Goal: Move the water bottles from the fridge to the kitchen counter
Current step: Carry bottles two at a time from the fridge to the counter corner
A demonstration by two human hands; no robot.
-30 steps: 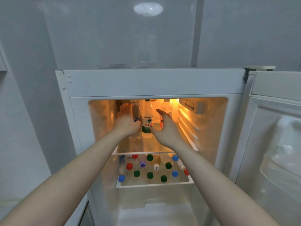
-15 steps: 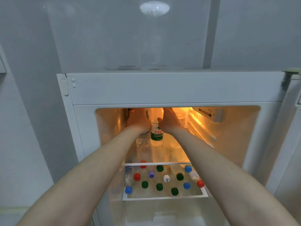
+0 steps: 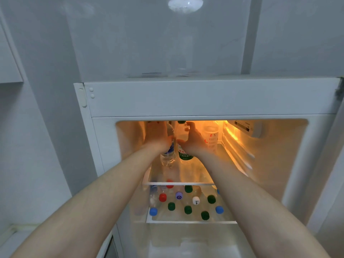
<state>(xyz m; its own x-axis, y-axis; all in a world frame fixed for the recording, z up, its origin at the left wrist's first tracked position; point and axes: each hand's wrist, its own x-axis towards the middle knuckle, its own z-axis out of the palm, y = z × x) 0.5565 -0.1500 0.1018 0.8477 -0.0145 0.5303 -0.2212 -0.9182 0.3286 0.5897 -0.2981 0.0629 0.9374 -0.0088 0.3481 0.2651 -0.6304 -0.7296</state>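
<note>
Inside the open fridge (image 3: 204, 101), the lit top shelf holds upright water bottles. My left hand (image 3: 158, 136) grips a clear bottle with a blue label (image 3: 168, 155) from its left side. Just to its right, my right hand (image 3: 194, 141) wraps round a bottle with a green label (image 3: 185, 156), thumb on its left and fingers behind its neck. A third bottle with red print (image 3: 211, 136) stands to the right of my right hand, untouched. The bottles' caps are mostly hidden under the fridge's upper frame.
Below the glass shelf edge (image 3: 178, 183) a lower shelf (image 3: 186, 221) is packed with several upright bottles with red, green, blue and white caps. The control panel (image 3: 247, 127) sits at the top right inside. A counter edge (image 3: 11, 233) shows at the lower left.
Both hands have reached deeper onto the top shelf and closed round the blue-labelled and green-labelled bottles. My head has moved closer and to the left, putting the door out of view.
</note>
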